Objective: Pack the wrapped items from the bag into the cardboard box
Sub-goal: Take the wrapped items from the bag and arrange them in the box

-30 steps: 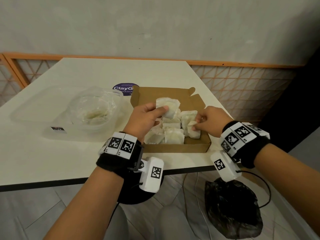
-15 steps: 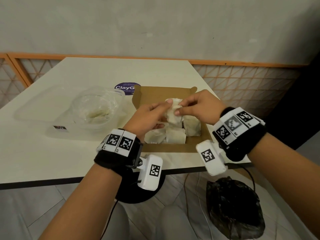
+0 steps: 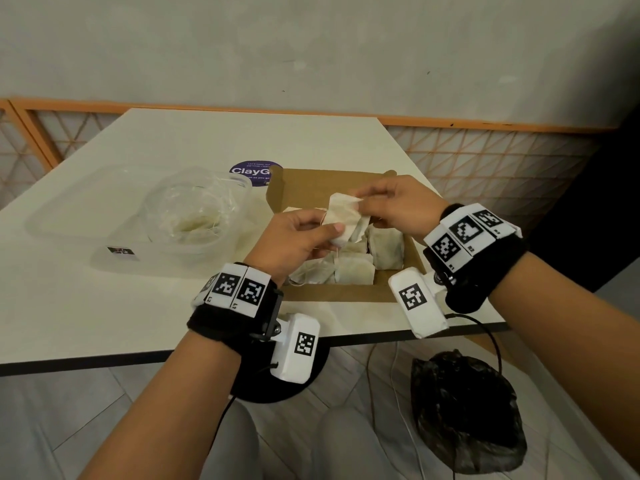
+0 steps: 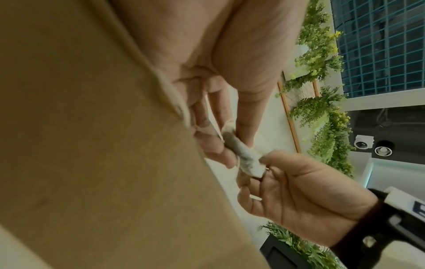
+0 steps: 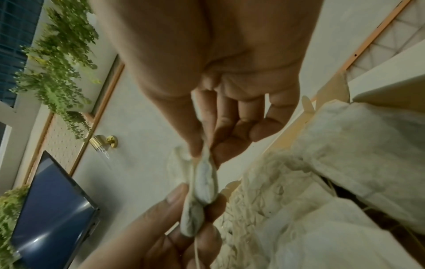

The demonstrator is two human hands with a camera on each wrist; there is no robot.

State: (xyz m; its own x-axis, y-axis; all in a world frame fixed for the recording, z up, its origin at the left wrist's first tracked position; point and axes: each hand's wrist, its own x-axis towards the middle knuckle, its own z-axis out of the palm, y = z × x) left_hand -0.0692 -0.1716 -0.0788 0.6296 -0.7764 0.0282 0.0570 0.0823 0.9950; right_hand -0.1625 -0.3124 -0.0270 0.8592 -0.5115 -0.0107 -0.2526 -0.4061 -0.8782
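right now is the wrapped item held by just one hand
No, both hands hold it above the cardboard box: the left hand grips the wrapped item at its lower end and the right hand pinches its top.

A purple sticker (image 3: 255,173) lies on the white table (image 3: 104,306); a black bag (image 3: 467,417) sits beneath.

Grey plaster wall (image 3: 311,46), orange-framed lattice panels (image 3: 485,161), white table (image 3: 104,306), pale tiled floor (image 3: 69,427)
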